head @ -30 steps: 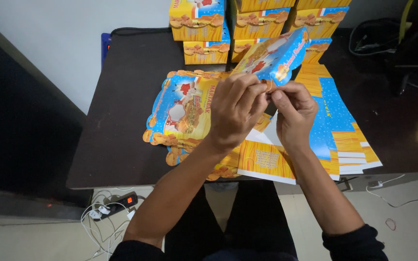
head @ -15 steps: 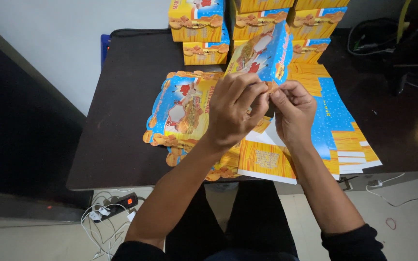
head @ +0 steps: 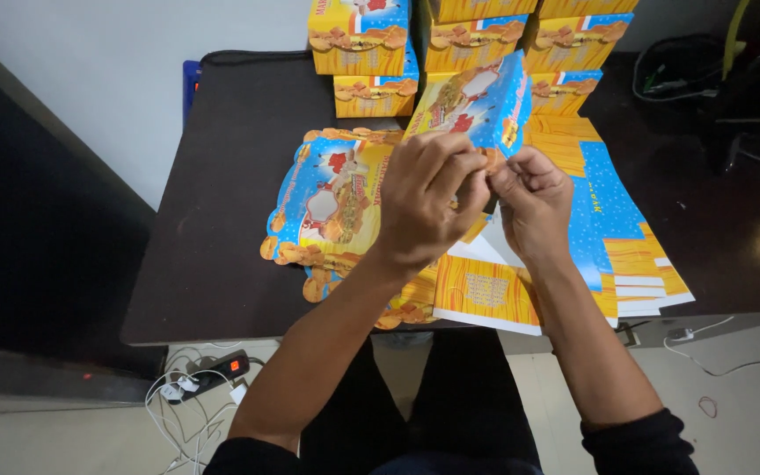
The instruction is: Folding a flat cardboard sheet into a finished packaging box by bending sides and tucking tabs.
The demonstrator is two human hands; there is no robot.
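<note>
A blue and yellow printed cardboard box blank point(head: 477, 101) is held up above the dark table point(head: 222, 211), partly folded. My left hand point(head: 428, 198) grips its lower edge with the fingers curled over it. Close beside it, my right hand point(head: 534, 198) pinches the same edge, thumb and fingers closed. Under both hands lies a stack of flat blanks point(head: 332, 198) of the same print, and another flat pile point(head: 613, 220) fans out to the right.
Several assembled yellow and blue boxes point(head: 362, 40) are stacked along the table's far edge. A dark bag point(head: 679, 75) sits at the far right. On the floor below left lie a power strip point(head: 222, 369) and white cables.
The held blank has swung more upright and its upper panel has folded inward. Both hands stayed on its lower edge, with the fingers shifting slightly.
</note>
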